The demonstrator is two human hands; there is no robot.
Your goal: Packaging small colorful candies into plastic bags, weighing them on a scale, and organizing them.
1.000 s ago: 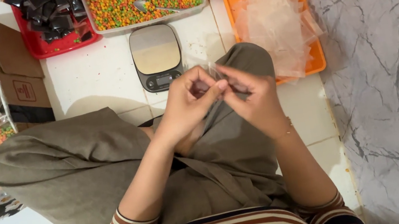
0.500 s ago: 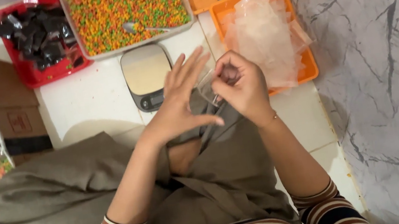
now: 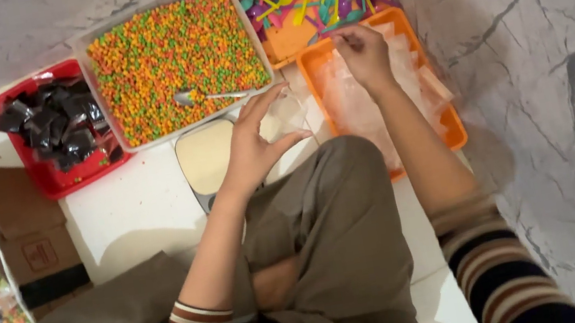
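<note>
Clear bag (image 3: 287,111): one thin, see-through plastic pouch, which I see pinched in the left hand (image 3: 254,147) above the scale (image 3: 205,159).
Trays: I count four; red (image 3: 45,175) with dark wrapped pieces, grey (image 3: 81,44) heaped with small orange, green and yellow bits plus one metal spoon (image 3: 203,98), orange (image 3: 276,46) with coloured plastic spoons, orange (image 3: 453,130) with a stack of clear bags.
Left hand: fingers spread, thumb and fingertips gripping the bag.
Right hand (image 3: 363,55): arm stretched out, fingers curled over the bag stack; what it grips I cannot tell.
Floor (image 3: 140,209): white tiles.
</note>
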